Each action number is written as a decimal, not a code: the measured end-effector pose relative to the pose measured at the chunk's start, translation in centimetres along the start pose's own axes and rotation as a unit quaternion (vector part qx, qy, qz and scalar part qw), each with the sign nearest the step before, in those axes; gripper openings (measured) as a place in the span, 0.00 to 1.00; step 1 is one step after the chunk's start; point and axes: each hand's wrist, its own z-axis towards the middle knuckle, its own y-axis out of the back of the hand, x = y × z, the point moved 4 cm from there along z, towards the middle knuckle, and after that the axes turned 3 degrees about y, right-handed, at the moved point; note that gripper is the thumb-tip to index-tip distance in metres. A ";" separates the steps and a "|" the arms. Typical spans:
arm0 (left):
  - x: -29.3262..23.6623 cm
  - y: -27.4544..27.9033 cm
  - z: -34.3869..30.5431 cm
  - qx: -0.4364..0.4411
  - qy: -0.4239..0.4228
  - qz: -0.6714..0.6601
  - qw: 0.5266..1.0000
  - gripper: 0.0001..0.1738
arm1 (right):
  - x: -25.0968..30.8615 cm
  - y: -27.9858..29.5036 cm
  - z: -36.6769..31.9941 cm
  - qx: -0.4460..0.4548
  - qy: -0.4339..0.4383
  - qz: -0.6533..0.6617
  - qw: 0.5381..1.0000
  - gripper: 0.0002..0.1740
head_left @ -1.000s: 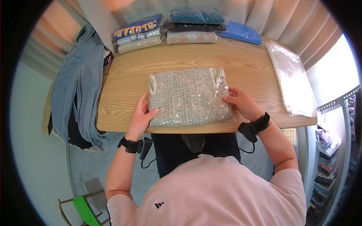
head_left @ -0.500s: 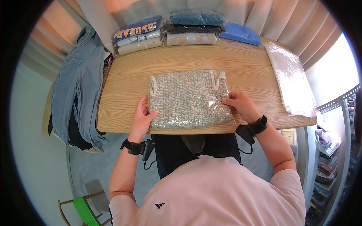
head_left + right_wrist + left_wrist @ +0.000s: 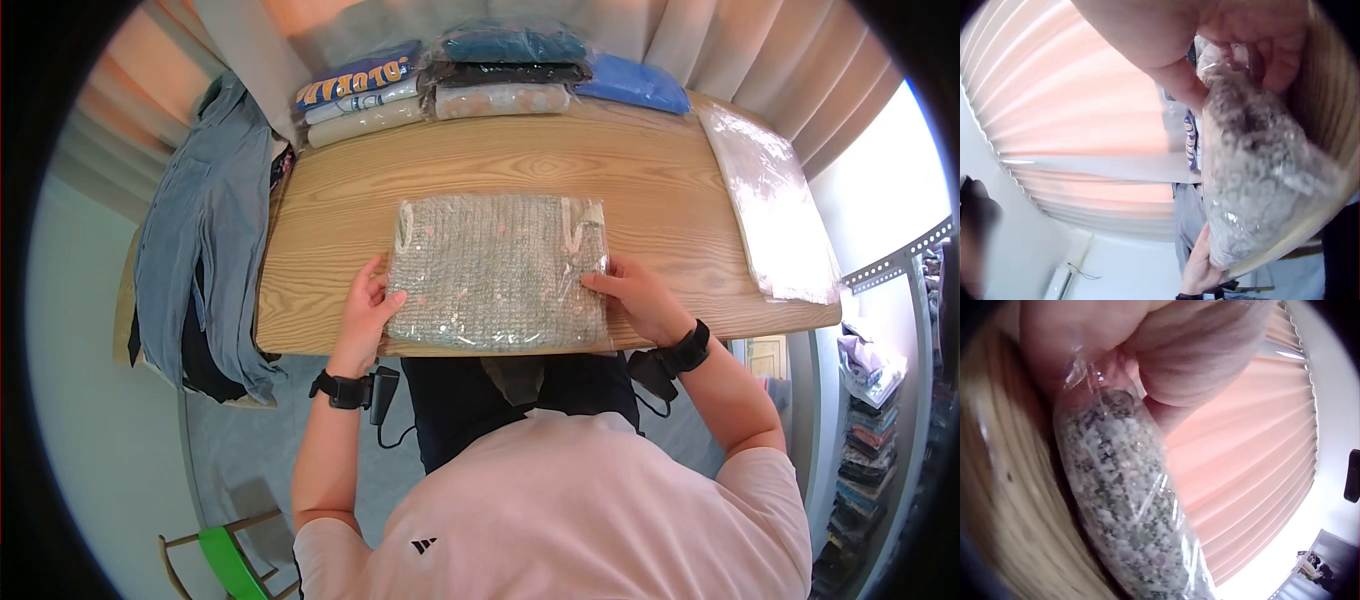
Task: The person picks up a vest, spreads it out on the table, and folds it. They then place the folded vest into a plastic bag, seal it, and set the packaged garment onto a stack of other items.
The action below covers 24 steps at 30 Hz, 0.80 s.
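A folded grey-green tweed garment in a clear plastic bag (image 3: 495, 275) lies near the front edge of the wooden table. The left hand (image 3: 366, 310) grips its left side, thumb on top. On the right side the right hand (image 3: 645, 300) pinches the bag, thumb on top and fingers at the edge. Close up in the left wrist view, the left hand (image 3: 1179, 350) has the plastic between thumb and fingers above the speckled fabric (image 3: 1122, 487). The right wrist view shows the right hand (image 3: 1210, 37) holding a corner of the bag (image 3: 1254, 169).
Bagged folded clothes (image 3: 505, 100) are stacked along the back of the table (image 3: 330, 210), with a blue bag (image 3: 635, 83) beside them. Flat clear bags (image 3: 775, 210) lie at the right edge. Blue-grey clothing (image 3: 205, 210) hangs over the left side. Shelves (image 3: 870, 450) with packed garments stand right.
The bagged garment has shifted slightly toward the body, down to the table's front edge, and a little left. Both hands have moved with it, keeping hold of its sides.
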 end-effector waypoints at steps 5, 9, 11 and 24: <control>-1.4 1.0 0.3 0.039 -0.038 0.021 0.998 0.42 | -1.5 -1.0 -1.1 0.098 -0.033 0.105 0.989 0.23; -4.1 2.6 3.1 0.082 -0.084 0.090 0.989 0.41 | -1.5 -3.7 -1.8 0.140 0.061 0.075 0.985 0.30; -5.8 3.9 5.3 0.026 -0.171 0.211 0.962 0.39 | -1.6 -5.8 -2.0 0.209 0.159 0.045 0.964 0.37; -1.9 4.8 -2.7 -0.133 0.048 0.326 0.935 0.31 | -0.9 -1.6 -0.5 0.123 -0.046 -0.194 0.972 0.13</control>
